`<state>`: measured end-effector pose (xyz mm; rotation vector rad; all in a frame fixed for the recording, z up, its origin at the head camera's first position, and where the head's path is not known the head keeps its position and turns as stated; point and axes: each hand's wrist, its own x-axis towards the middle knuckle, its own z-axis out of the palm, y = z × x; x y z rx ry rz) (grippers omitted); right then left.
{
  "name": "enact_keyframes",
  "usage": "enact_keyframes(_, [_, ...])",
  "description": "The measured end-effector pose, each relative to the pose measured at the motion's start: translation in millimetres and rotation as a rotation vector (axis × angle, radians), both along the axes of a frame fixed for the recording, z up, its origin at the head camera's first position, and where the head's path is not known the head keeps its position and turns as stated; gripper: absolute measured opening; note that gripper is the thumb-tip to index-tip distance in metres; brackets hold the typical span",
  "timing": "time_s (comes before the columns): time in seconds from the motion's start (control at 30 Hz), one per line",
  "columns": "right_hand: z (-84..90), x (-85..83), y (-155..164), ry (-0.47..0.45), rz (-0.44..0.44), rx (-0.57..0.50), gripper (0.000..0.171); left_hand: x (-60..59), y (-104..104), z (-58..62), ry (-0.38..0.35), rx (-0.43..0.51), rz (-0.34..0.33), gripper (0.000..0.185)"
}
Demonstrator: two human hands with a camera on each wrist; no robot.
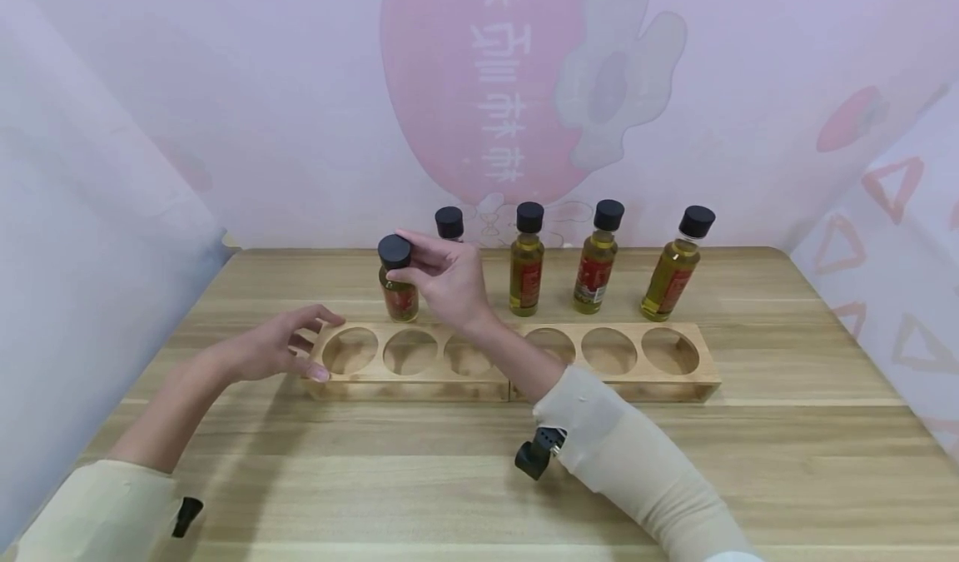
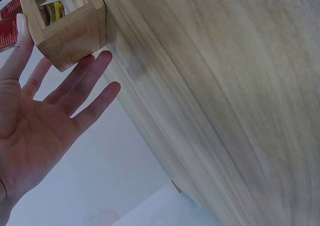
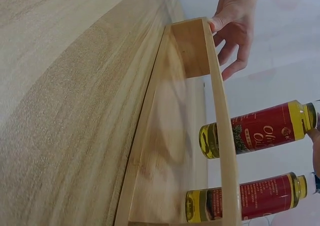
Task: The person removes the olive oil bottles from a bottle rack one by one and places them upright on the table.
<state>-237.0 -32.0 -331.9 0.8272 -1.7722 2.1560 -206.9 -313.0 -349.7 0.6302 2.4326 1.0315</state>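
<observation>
A: From the head view, what is the right hand doing?
B: Its fingertips and thumb pinch the black cap of an oil bottle, which is upright just behind the left end of the wooden rack, above the table. Whether the bottle's base touches the wood, I cannot tell.

A: And the left hand?
B: It lies relaxed, fingers fairly straight, against the rack's left end, thumb by the front corner. It grasps nothing.

A: Anything else on the table?
B: Four more bottles stand in a row behind the rack; the leftmost is mostly hidden by the right hand. The rack's six round holes hold nothing.

A: What does the left wrist view add?
B: The left hand shows its palm spread open, fingers straight, reaching under the rack's corner.

A: And the right wrist view?
B: It looks along the rack. The left hand is at the far end, thumb touching the end board. Two bottles with red labels show past the rack; the nearer-to-hand one sits higher in the picture than the other. The right hand itself is barely in view there.
</observation>
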Motion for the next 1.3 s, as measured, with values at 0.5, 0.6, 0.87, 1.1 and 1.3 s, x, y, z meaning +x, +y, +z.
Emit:
enact_keyframes(0.5, [-5.2,-6.0,-4.8,-0.11,-0.029,0.006,0.048,0.8,0.9,0.2,-0.001,0.001,0.002,0.07])
enact_keyframes(0.6, [-6.4,-7.3,-5.1,-0.117,-0.039,0.016,0.048,0.9,1.3,0.4,-0.005,0.001,0.006,0.07])
enact_keyframes(0.87, [-4.9,-11.6,-6.2,-0.142,-0.043,0.034,0.047,1.1,1.8,1.2,-0.014,0.0,0.016,0.07])
enact_keyframes(1.1, [-1.8,-16.7,-11.2,-0.117,-0.046,0.071,0.047,1.0,1.2,0.5,-0.011,-0.004,0.019,0.071])
enact_keyframes(1.3, [0.5,-17.0,-15.8,-0.118,-0.087,0.135,0.046,0.5,0.7,-0.7,-0.001,0.001,0.013,0.07])
